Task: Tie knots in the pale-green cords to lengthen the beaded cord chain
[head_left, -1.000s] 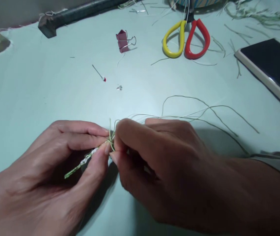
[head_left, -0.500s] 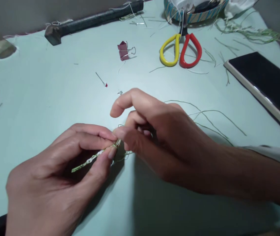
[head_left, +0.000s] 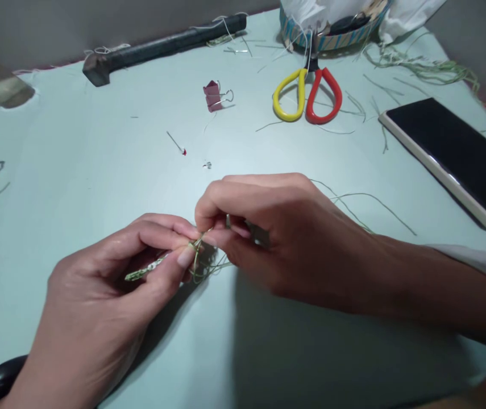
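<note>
A green and white braided cord point(head_left: 145, 271) is pinched between the thumb and fingers of my left hand point(head_left: 127, 278), its finished end pointing left below the fingers. At the braid's right end, thin green threads point(head_left: 203, 271) spread out in loose loops. My right hand point(head_left: 277, 233) meets the left fingertips there, its thumb and index finger closed on the threads. Where exactly the threads pass between the right fingers is partly hidden. More thread ends point(head_left: 379, 200) run out behind my right hand over the pale table.
Beyond my hands lie a red-headed pin point(head_left: 177, 143), a purple binder clip point(head_left: 212, 96) and scissors point(head_left: 306, 96) with yellow and red handles. A phone point(head_left: 460, 153) is at the right. A dark metal bar point(head_left: 166, 48) and a patterned basket point(head_left: 332, 41) stand at the back.
My right index finger, raised before, has come down against the thumb onto the threads. The left hand has shifted slightly, with the braid still pinched in it.
</note>
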The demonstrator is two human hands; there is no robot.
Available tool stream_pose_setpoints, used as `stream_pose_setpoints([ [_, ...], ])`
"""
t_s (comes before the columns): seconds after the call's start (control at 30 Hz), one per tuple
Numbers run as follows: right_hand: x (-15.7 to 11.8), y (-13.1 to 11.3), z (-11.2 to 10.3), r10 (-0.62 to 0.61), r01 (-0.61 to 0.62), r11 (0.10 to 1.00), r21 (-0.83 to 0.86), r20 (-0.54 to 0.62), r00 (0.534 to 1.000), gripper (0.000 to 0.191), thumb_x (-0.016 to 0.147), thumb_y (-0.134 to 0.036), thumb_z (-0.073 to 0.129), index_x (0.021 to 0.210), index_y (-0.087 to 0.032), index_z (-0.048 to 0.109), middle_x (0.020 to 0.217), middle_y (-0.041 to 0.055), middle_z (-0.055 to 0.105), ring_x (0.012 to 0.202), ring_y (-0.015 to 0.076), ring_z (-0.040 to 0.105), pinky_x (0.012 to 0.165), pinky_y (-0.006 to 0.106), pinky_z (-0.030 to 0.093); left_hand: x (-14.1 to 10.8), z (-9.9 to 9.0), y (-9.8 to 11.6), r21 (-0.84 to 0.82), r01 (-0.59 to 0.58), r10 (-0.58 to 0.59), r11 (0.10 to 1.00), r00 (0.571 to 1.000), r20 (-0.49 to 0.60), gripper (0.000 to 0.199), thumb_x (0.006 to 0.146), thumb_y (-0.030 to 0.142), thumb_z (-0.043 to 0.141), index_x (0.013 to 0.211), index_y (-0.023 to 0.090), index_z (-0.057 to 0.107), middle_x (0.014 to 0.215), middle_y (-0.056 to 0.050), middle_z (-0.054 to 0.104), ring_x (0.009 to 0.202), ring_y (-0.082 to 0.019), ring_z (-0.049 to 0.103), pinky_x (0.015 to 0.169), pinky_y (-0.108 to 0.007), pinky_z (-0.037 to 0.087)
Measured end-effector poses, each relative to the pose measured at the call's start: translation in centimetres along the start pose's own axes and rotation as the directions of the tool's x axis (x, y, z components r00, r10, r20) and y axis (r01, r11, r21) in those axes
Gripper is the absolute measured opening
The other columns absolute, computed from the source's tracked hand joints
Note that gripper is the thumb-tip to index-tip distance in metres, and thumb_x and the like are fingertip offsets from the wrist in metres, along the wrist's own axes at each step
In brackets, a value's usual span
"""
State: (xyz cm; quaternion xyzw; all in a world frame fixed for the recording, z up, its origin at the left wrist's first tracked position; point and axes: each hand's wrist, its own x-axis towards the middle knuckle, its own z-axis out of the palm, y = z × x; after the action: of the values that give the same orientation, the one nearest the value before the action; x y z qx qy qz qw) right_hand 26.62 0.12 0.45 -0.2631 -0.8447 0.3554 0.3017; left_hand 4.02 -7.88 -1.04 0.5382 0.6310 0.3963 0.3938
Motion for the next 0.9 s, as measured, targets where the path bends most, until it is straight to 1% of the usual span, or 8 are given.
stream_pose_setpoints([
  [0.1,-0.1,-0.1,0.0,-0.003,0.003,1.000,-0.012,-0.011,1.000,0.022,0.098,-0.004,0.053,0.086,-0.019,0.063,0.082,-0.0044,0.064,0.072,0.0088,0.048,0.071,0.025,0.039,0.2,-0.1,0.2,-0.051,0.059,-0.056,0.997,0.997,0.056,0.023,0.090,0.054,0.093,0.083,0.035,0.083,0.102,0.003,0.079,0.096,-0.019,0.075,0.081,-0.017,0.064],
  [0.3,-0.1,-0.1,-0.3,-0.017,0.014,0.997,-0.074,-0.030,0.999,0.023,0.095,-0.004,0.053,0.084,-0.023,0.055,0.079,-0.0052,0.058,0.074,0.0105,0.050,0.070,0.027,0.041,0.6,0.1,0.9,-0.155,0.134,-0.126,0.979,0.990,0.062,0.024,0.081,0.052,0.099,0.076,0.034,0.083,0.101,0.002,0.079,0.085,-0.015,0.072,0.070,-0.013,0.063],
  [0.5,0.0,0.1,-0.9,0.020,-0.028,0.995,-0.091,-0.096,0.995,0.025,0.098,-0.002,0.058,0.084,-0.023,0.056,0.080,-0.0059,0.062,0.074,0.0101,0.051,0.072,0.026,0.043,0.9,0.5,1.6,-0.190,0.179,-0.169,0.965,0.983,0.064,0.025,0.078,0.043,0.099,0.066,0.030,0.081,0.088,0.000,0.073,0.074,-0.012,0.067,0.065,-0.012,0.061],
  [0.63,0.2,0.0,-1.6,0.084,-0.087,0.996,-0.016,-0.131,0.988,0.020,0.102,-0.008,0.061,0.089,-0.023,0.059,0.083,-0.0058,0.065,0.075,0.0100,0.055,0.072,0.026,0.046,1.1,0.7,2.0,-0.201,0.193,-0.185,0.960,0.981,0.061,0.021,0.077,0.037,0.097,0.064,0.029,0.082,0.086,-0.001,0.073,0.070,-0.012,0.067,0.061,-0.014,0.061],
  [0.7,0.5,-0.2,-2.0,0.150,-0.137,0.986,0.095,-0.157,0.976,0.017,0.105,-0.012,0.063,0.092,-0.023,0.059,0.088,-0.0057,0.068,0.079,0.0100,0.064,0.072,0.025,0.051,1.1,0.8,2.0,-0.211,0.206,-0.197,0.955,0.978,0.064,0.019,0.076,0.035,0.097,0.064,0.029,0.083,0.089,-0.001,0.075,0.070,-0.013,0.068,0.061,-0.015,0.061],
  [0.77,1.2,-0.7,-2.5,0.238,-0.194,0.955,0.223,-0.190,0.952,0.021,0.110,-0.023,0.062,0.090,-0.023,0.057,0.092,-0.0051,0.070,0.078,0.0089,0.070,0.073,0.024,0.057,1.1,0.9,1.9,-0.217,0.219,-0.210,0.951,0.975,0.067,0.020,0.076,0.036,0.098,0.066,0.029,0.082,0.091,-0.001,0.076,0.073,-0.013,0.069,0.063,-0.015,0.060],
  [0.83,2.1,-1.3,-3.0,0.304,-0.212,0.921,0.328,-0.262,0.916,0.034,0.115,-0.040,0.059,0.085,-0.024,0.052,0.091,-0.0052,0.071,0.068,0.0067,0.070,0.066,0.023,0.058,1.1,0.9,1.8,-0.215,0.223,-0.215,0.951,0.975,0.064,0.021,0.077,0.038,0.099,0.068,0.029,0.083,0.095,0.000,0.078,0.078,-0.013,0.070,0.066,-0.015,0.059],
  [0.9,3.3,-2.2,-3.6,0.330,-0.182,0.896,0.404,-0.334,0.883,0.048,0.117,-0.057,0.045,0.084,-0.024,0.051,0.088,-0.0056,0.071,0.063,0.0058,0.070,0.059,0.022,0.055,1.0,0.8,1.8,-0.216,0.220,-0.213,0.951,0.975,0.057,0.021,0.077,0.040,0.099,0.071,0.029,0.083,0.098,0.000,0.078,0.082,-0.014,0.071,0.069,-0.015,0.058],
])
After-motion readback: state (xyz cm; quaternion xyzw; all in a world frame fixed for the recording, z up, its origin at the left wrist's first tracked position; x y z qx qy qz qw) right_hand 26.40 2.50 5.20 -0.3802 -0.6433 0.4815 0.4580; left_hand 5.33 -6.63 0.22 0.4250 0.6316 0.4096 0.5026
